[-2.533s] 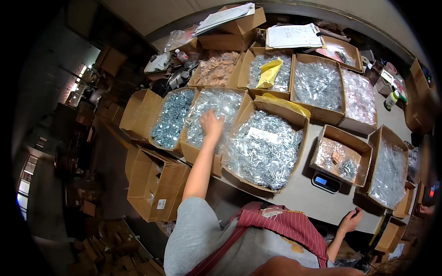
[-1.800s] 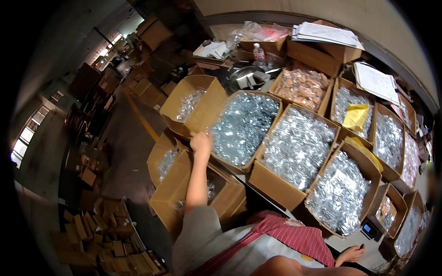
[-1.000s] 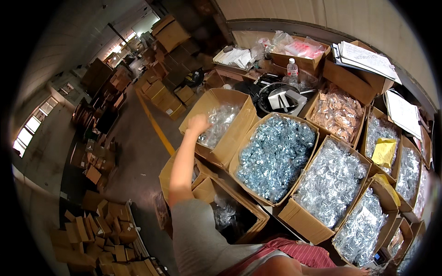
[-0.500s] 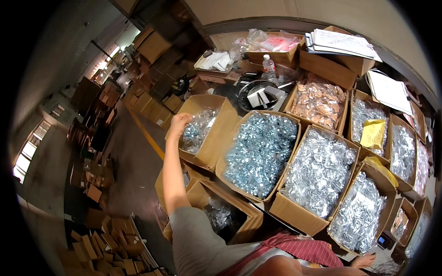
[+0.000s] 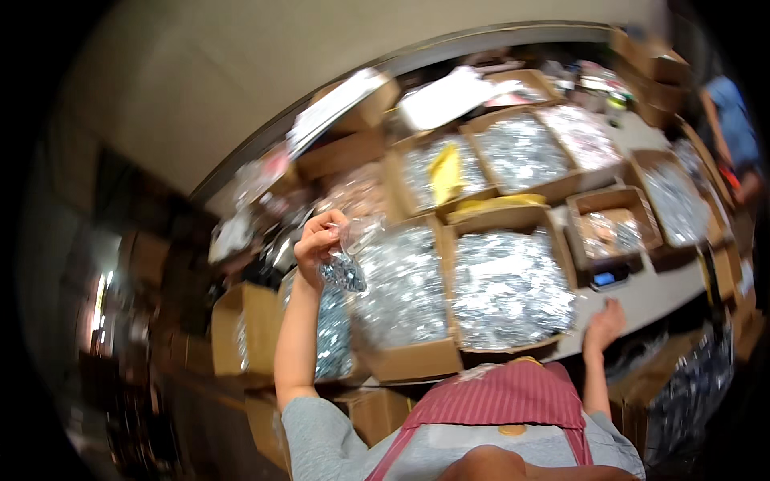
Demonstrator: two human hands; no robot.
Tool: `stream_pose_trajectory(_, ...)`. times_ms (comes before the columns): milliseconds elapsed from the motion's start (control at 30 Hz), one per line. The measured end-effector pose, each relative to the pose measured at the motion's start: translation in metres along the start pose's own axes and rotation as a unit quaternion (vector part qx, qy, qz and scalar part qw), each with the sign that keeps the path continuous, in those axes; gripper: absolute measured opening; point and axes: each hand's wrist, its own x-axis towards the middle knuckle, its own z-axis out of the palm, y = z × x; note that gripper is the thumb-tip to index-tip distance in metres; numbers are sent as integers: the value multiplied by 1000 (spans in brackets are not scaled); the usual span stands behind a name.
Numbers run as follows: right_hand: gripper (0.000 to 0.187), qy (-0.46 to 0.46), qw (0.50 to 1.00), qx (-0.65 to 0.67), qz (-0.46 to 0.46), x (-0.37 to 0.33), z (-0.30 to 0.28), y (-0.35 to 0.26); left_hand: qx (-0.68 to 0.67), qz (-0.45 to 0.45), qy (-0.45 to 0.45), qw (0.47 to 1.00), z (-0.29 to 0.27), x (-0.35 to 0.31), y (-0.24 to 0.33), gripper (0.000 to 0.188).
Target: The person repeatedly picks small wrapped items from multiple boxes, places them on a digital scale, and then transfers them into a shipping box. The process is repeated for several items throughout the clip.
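My left hand (image 5: 319, 242) is raised over the boxes, its fingers pinched on a small clear plastic bag (image 5: 345, 272) of bluish metal pieces. The bag hangs above an open carton of silvery packets (image 5: 401, 293). Below my left forearm stands a carton of bluish metal pieces (image 5: 333, 333), partly hidden by the arm. My right hand (image 5: 605, 322) lies low on the pale tabletop (image 5: 658, 297), somewhat blurred, its fingers stretched out with nothing visible in them. Nearest to it is another carton of shiny silver packets (image 5: 513, 289).
Behind are cartons of packets, one with a yellow paper (image 5: 446, 174) on top, and white papers (image 5: 333, 108). A small carton (image 5: 613, 228) sits near a dark device (image 5: 609, 276). A carton (image 5: 243, 329) stands at left. A person in blue (image 5: 734, 128) is at far right.
My view has swung to the right. The left hand has come away from the leftmost carton and now holds up a small bag. More of my right arm is in sight at the table.
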Motion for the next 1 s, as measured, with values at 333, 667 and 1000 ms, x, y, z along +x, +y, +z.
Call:
stream_pose_trajectory(333, 42, -85, 990, 68, -87, 38, -14, 10, -9, -147, -46, 988, 332, 202, -183, 22)
stream_pose_trajectory(667, 41, -119, 968, 170, -144, 34, -31, 30, 95, -106, -202, 969, 366, 182, -245, 42)
stream_pose_trajectory(1000, 42, -172, 941, 195, -218, -18, -55, 25, 128, -180, 236, 946, 105, -132, -115, 22)
